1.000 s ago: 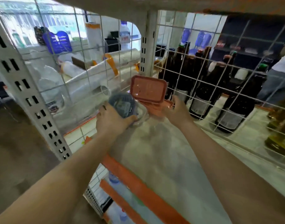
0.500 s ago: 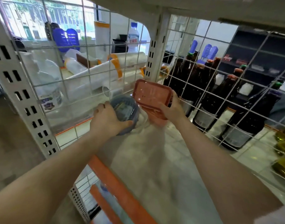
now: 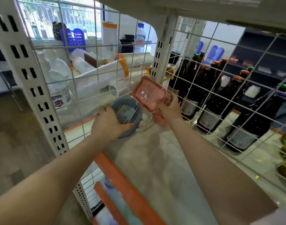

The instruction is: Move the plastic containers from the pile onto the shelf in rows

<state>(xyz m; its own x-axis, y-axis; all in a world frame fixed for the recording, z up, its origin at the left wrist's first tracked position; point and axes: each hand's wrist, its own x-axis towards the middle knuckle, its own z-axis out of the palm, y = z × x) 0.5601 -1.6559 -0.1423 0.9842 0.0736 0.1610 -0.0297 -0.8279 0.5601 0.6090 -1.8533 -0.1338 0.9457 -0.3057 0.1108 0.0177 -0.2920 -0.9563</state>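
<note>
- Your left hand [image 3: 109, 123] grips a round container with a blue-grey lid [image 3: 126, 116]; the fingers curl over its near rim and the thumb sits under its lower edge. The container is tilted, lid facing you, low over the back corner of the shelf [image 3: 155, 159].
- Just beyond and to the right of your left hand, a clear tub [image 3: 146, 118] lies against the round container; whether it rests on the shelf or is carried with it you cannot tell.
- Your right hand [image 3: 169, 109] holds a pink rectangular container [image 3: 148, 93] from below, fingers wrapped round its right edge. It is tipped up on its side, lid toward you, above and to the left of that hand.
- The two containers are close together, nearly touching, between your hands.
- Behind your left hand a wire grid panel [image 3: 96, 67] closes the back of the shelf; rolls of plastic wrap [image 3: 106, 73] lie beyond it.
- To the right of your right hand, behind another wire panel, dark glass bottles [image 3: 208, 98] stand upright in a row.
- Below your forearms, the shelf's orange front edge [image 3: 122, 182] runs diagonally.
</note>
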